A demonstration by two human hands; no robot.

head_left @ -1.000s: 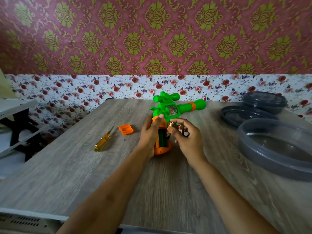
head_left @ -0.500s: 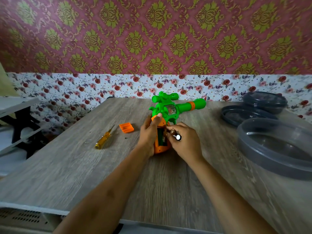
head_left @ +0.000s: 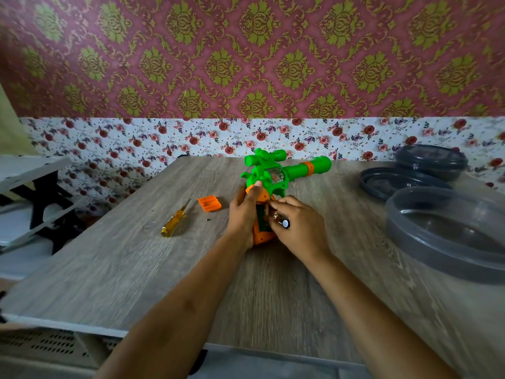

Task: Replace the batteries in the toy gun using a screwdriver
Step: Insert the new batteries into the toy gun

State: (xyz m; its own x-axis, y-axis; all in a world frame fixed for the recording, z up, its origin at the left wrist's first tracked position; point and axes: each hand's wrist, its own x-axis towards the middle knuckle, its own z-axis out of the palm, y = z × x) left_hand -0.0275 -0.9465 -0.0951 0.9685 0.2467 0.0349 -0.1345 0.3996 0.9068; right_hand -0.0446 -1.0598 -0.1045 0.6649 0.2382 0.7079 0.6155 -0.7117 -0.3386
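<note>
**Position.** The gun stands near the middle of the worktop, butt down and barrel pointing right, held between both hands.

**Left hand**. Its fingers are wrapped round the orange grip from the left, with one fingertip reaching up onto the green body. Judged purpose: to keep the gun upright and steady, with the open slot turned toward the other hand.

**Right hand**. Its fingers are curled tight on a battery at the slot mouth, the pale end cap facing the camera. Whether it holds a second cell cannot be told. Judged step: loading cells, not yet seated.

**Laid aside.** The cover lies left of the gun with its ribbed face up. The screwdriver lies further left, and the small dark speck between them is probably the screw. All three are apart from the hands but within reach, presumably for closing up.

**Condition of the gun.**
- Bright green body with a sight on top and an orange band on the barrel.
- Small clear window in the side.
- Grip is orange, with a dark recess showing where the cover is off.
- No damage seen, though the edges are blurred.

**Other.** Grey tubs sit at the right, well clear.
</note>
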